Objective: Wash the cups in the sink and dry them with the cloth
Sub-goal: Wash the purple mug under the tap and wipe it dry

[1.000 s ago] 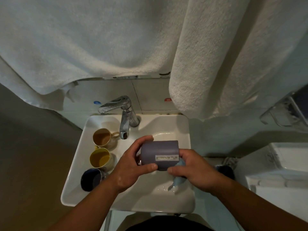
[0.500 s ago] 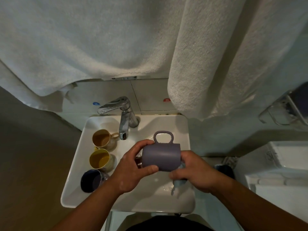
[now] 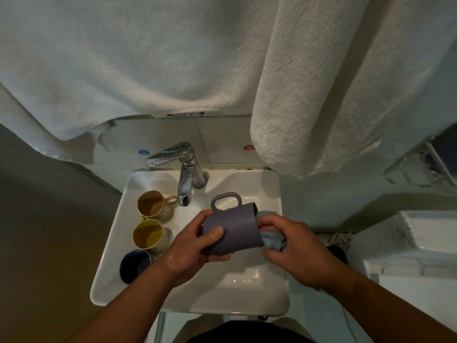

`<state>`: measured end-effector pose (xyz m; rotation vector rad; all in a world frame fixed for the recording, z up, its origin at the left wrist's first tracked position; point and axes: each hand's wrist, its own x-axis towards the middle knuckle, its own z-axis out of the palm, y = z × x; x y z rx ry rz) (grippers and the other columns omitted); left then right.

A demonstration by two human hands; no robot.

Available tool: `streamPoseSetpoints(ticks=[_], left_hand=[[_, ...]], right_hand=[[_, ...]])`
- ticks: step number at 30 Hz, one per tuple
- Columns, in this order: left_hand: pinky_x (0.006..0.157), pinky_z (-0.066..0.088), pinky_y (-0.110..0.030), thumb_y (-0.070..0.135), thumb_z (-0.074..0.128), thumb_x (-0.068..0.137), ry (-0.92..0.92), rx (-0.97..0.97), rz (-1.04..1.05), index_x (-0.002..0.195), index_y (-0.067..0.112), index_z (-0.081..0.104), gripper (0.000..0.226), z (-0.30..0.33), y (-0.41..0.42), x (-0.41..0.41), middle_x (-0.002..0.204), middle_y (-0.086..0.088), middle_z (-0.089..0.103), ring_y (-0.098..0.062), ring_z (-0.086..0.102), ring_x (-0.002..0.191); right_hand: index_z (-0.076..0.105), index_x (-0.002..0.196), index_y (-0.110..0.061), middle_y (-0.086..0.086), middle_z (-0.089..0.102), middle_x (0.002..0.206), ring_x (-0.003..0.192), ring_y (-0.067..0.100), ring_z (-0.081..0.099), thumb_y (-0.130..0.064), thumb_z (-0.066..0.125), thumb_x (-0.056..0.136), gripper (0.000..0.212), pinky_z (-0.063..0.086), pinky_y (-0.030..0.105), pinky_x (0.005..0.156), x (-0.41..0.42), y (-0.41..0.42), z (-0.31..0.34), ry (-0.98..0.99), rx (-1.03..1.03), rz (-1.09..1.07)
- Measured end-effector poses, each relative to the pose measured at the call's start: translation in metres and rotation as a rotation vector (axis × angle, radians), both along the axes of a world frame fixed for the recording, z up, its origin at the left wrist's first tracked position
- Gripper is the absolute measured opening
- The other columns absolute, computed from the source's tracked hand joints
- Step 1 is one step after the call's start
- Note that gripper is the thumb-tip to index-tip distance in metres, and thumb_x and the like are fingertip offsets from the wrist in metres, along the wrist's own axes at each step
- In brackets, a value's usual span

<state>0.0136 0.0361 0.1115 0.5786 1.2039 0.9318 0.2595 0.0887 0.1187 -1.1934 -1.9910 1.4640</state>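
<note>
Over the white sink [image 3: 262, 303] my left hand [image 3: 190, 246] grips a purple cup [image 3: 237, 226] that lies on its side, handle pointing away from me and mouth to the right. My right hand [image 3: 294, 248] holds a bunched light blue cloth [image 3: 270, 237] pressed at the cup's mouth. Along the sink's left side stand a tan cup [image 3: 152, 203], a yellow cup [image 3: 148, 235] and a dark blue cup [image 3: 134, 264], all upright.
A chrome tap [image 3: 183, 169] rises at the back of the sink, no water running. Large white towels [image 3: 173, 58] hang low just above the basin. A white unit [image 3: 420, 243] stands to the right, with a wall holder [image 3: 420, 164] above it.
The purple cup has been rotated in my hands so its handle now points away from me, label out of sight. My right hand has moved the blue cloth up to the cup's mouth.
</note>
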Motion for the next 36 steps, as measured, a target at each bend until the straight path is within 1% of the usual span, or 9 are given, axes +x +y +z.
streamPoseSetpoints(ticks=[5,10,14,21,24,27,32,34,36], left_hand=[[0.072,0.061,-0.039,0.047,0.095,0.058,-0.027,0.012,-0.066,0.138,0.014,0.05,0.097,-0.001,-0.003,-0.009,0.13,-0.018,0.063,-0.046,0.067,0.109],[0.079,0.06,-0.045,0.048,0.093,0.062,0.002,0.041,-0.135,0.139,0.016,0.05,0.094,0.001,-0.005,-0.003,0.13,-0.014,0.063,-0.042,0.065,0.114],[0.079,0.06,-0.046,0.047,0.094,0.06,0.011,0.046,-0.12,0.138,0.016,0.052,0.094,0.001,-0.005,-0.001,0.129,-0.014,0.063,-0.041,0.065,0.114],[0.074,0.06,-0.043,0.048,0.094,0.059,-0.018,0.065,-0.097,0.14,0.016,0.05,0.097,0.001,-0.005,-0.011,0.135,-0.019,0.057,-0.044,0.063,0.115],[0.074,0.06,-0.044,0.051,0.095,0.055,0.023,0.084,-0.084,0.138,0.017,0.051,0.1,0.005,-0.003,-0.009,0.133,-0.016,0.059,-0.042,0.064,0.115],[0.077,0.06,-0.048,0.05,0.096,0.056,0.067,0.119,-0.109,0.138,0.019,0.052,0.098,0.006,0.0,-0.005,0.132,-0.014,0.06,-0.041,0.063,0.116],[0.084,0.061,-0.051,0.034,0.093,0.064,0.26,0.292,-0.134,0.136,0.028,0.053,0.083,0.007,-0.003,0.003,0.132,-0.001,0.061,-0.034,0.063,0.119],[0.085,0.061,-0.053,0.023,0.093,0.065,0.294,0.347,-0.161,0.138,0.027,0.052,0.083,0.007,-0.006,0.005,0.135,0.001,0.06,-0.034,0.062,0.121],[0.087,0.06,-0.053,0.016,0.094,0.066,0.336,0.38,-0.184,0.14,0.03,0.05,0.088,0.005,-0.008,0.009,0.139,0.002,0.057,-0.031,0.06,0.125]], right_hand=[[0.068,0.102,-0.04,-0.017,0.057,0.113,0.109,0.005,0.058,-0.012,0.079,0.083,0.035,0.047,0.013,0.087,0.006,0.004,0.009,-0.006,0.171,0.061],[0.07,0.096,-0.038,-0.013,0.074,0.099,0.095,0.007,0.07,-0.005,0.08,0.08,0.039,0.06,0.034,0.081,-0.01,0.001,0.009,0.145,-0.023,-0.181],[0.069,0.119,-0.032,-0.017,0.071,0.11,0.09,-0.003,0.067,-0.01,0.066,0.087,0.04,0.055,0.021,0.079,-0.007,-0.001,0.01,-0.014,0.07,0.084],[0.058,0.13,-0.037,-0.022,0.052,0.132,0.126,0.006,0.042,-0.019,0.061,0.073,0.06,0.046,0.026,0.096,0.005,0.001,0.02,-0.205,0.425,0.416],[0.041,0.145,-0.045,-0.022,0.046,0.144,0.133,-0.004,0.04,-0.021,0.064,0.076,0.077,0.043,0.02,0.104,0.003,-0.001,0.019,-0.161,0.317,0.403],[0.029,0.15,-0.052,-0.023,0.042,0.145,0.115,-0.006,0.053,-0.03,0.07,0.08,0.084,0.05,0.014,0.088,-0.007,-0.007,0.016,-0.184,0.179,0.377],[0.054,0.134,-0.036,-0.036,0.065,0.111,0.091,-0.017,0.061,-0.005,0.079,0.082,0.066,0.045,0.006,0.079,-0.015,-0.006,0.02,0.07,-0.217,0.267],[0.059,0.132,-0.029,-0.023,0.072,0.111,0.099,-0.004,0.066,0.003,0.075,0.083,0.06,0.051,0.017,0.084,-0.014,-0.006,0.02,0.193,-0.323,0.216],[0.061,0.129,-0.022,-0.016,0.073,0.088,0.072,-0.002,0.062,0.006,0.068,0.088,0.05,0.049,0.017,0.065,-0.013,-0.007,0.018,0.215,-0.388,0.102]])
